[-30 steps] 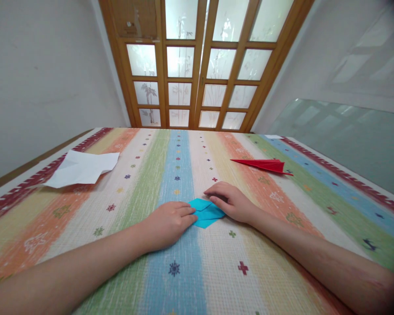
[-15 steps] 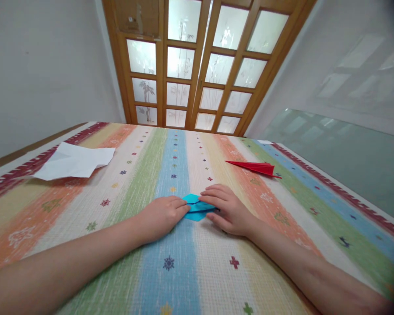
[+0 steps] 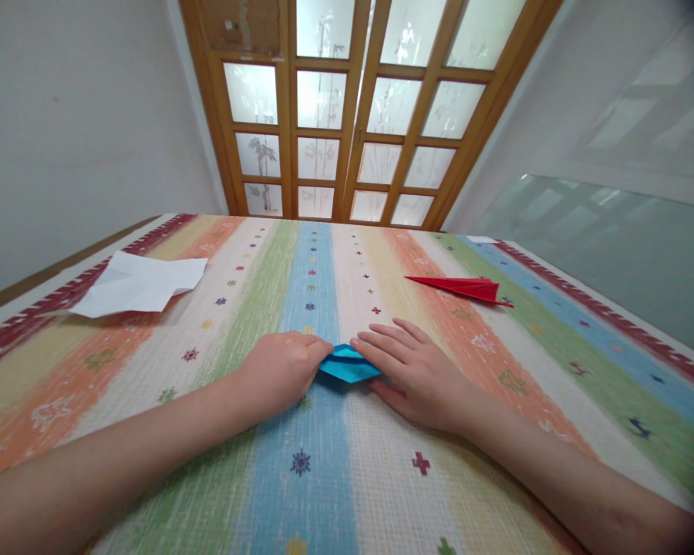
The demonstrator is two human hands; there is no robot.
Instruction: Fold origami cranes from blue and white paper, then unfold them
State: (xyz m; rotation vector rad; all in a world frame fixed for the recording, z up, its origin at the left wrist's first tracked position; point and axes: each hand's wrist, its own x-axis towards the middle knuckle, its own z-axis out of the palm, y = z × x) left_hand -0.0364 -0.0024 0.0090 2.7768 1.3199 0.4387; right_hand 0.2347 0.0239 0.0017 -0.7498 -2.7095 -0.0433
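From the head view, the left hand [image 3: 283,370] pinches the left tip of the blue paper [image 3: 347,364], seemingly between thumb and fingers, mid-table near the front edge. The right hand [image 3: 419,374] lies flat, fingers spread on its right side. A red plane [image 3: 459,287] sits toward the right edge, white paper [image 3: 139,284] at the left edge.

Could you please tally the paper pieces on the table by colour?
Blue: 1, the folded paper between the left hand and right hand.
Red: 1, the paper plane.
White: 1, the sheet.
Total: 3.
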